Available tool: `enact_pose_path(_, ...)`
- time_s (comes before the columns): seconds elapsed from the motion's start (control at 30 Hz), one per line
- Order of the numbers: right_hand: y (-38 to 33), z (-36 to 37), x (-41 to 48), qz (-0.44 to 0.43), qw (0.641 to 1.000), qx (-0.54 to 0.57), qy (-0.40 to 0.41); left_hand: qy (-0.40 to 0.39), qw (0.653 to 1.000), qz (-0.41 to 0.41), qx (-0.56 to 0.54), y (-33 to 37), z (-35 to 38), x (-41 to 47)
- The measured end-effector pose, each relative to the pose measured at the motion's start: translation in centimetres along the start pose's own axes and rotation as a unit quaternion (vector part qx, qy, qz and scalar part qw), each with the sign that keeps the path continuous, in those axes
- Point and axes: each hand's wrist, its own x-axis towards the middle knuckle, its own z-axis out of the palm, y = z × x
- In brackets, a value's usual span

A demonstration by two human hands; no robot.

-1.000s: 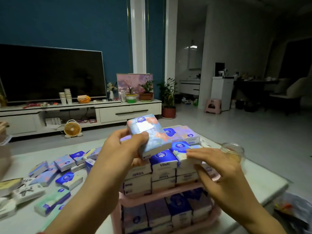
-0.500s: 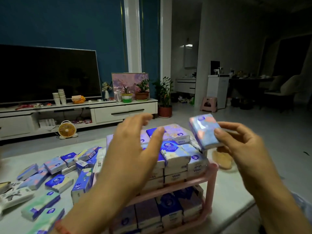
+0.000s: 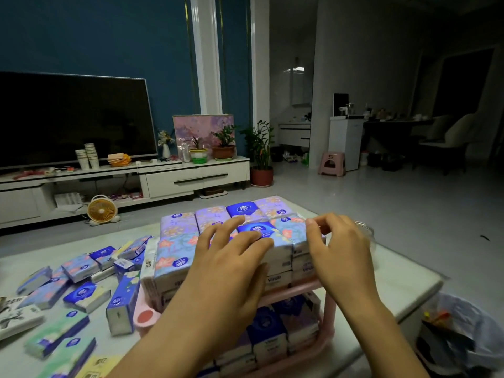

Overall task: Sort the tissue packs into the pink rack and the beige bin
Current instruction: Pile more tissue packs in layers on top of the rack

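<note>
The floral pack, passed from the left hand to the right hand, now lies at the right end of the top layer on the pink rack, right fingers apparently still curled over its edge. The left hand now presses flat on neighbouring packs.

Home living room: television, TV cabinet, houseplants.

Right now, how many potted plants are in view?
3: green pot and brown pot side by side on the TV stand, red pot on the floor beside it; more may be hidden.
</note>
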Motion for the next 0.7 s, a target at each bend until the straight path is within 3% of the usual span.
enact_pose_path(0.13,-0.2,-0.8,0.5,-0.02,1.0,-0.01,0.019,0.002,0.999,-0.039,-0.034,0.0,-0.9,-0.1)
enact_pose_path(0.23,-1.4,-1.7,2.9,-0.032,0.998,0.06,0.008,0.006,0.986,-0.158,-0.052,-1.7,-3.2,0.3)
enact_pose_path(0.37,-2.4,0.4,7.5,-0.053,0.981,0.045,-0.183,-0.091,0.949,-0.298,-0.039,-4.8,-3.9,0.2)
enact_pose_path(0.5,-2.1,2.6,8.1,-0.065,0.915,-0.035,-0.396,-0.172,0.932,-0.313,-0.065,-4.9,-2.7,0.4)
enact_pose_path(0.57,-2.2,2.8,7.7,-0.079,0.903,-0.049,-0.419,-0.19,0.926,-0.316,-0.077,-4.9,-2.5,0.8)
enact_pose_path(0.7,-2.7,2.8,7.1,-0.109,0.911,-0.075,-0.391,-0.206,0.925,-0.311,-0.069,-5.3,-2.4,1.0)
